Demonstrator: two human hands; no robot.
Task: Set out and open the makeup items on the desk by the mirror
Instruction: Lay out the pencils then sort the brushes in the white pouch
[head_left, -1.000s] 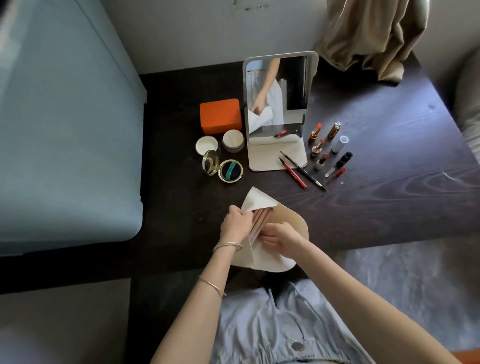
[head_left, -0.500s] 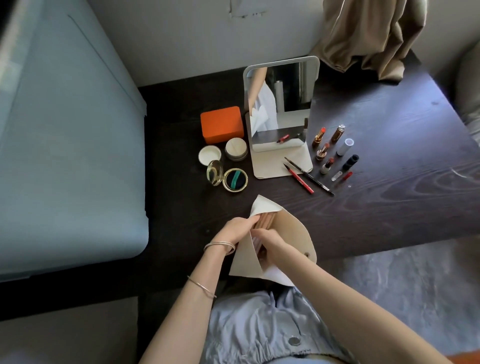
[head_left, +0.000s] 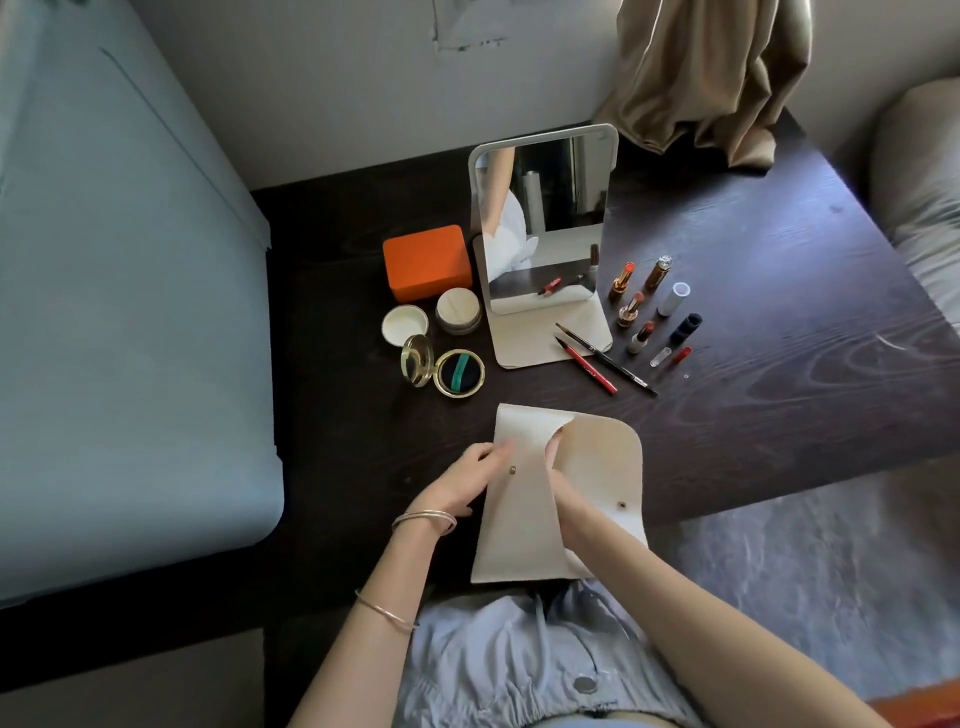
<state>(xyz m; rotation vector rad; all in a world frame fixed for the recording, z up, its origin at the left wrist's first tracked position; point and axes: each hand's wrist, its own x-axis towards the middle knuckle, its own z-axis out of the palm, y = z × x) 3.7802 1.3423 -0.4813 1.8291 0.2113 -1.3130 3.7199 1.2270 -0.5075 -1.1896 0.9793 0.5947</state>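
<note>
Head view: your left hand (head_left: 467, 480) rests on the cream pouch (head_left: 519, 509), fingers fairly straight along its left edge near the snap stud, prob. to pin it flat at the desk's near edge. Your right hand (head_left: 558, 475) is tucked under the raised flap (head_left: 602, 467); only knuckles and wrist show, so can't tell whether it holds anything inside. Judgement: you're reaching in for contents; pouch contents not visible.

Beyond the pouch, on the dark desk (head_left: 779, 364):
- Gold compact (head_left: 447, 369), lid hinged up, dark puff w/ teal band inside.
- Round jar (head_left: 458, 310) beside its white lid (head_left: 404, 325); fill level unclear.
- Orange box (head_left: 427, 262), closed, contents unknown.
- Mirror (head_left: 543, 228) upright on its stand.
- Two pencils (head_left: 597, 364), red and black, lying across the stand's front corner.
- Lipsticks (head_left: 631, 306) uncapped and upright right of mirror, caps just beside them.

Items sit fanned round the mirror, likely for reach. Task well along; pouch appears to be the last container.
</note>
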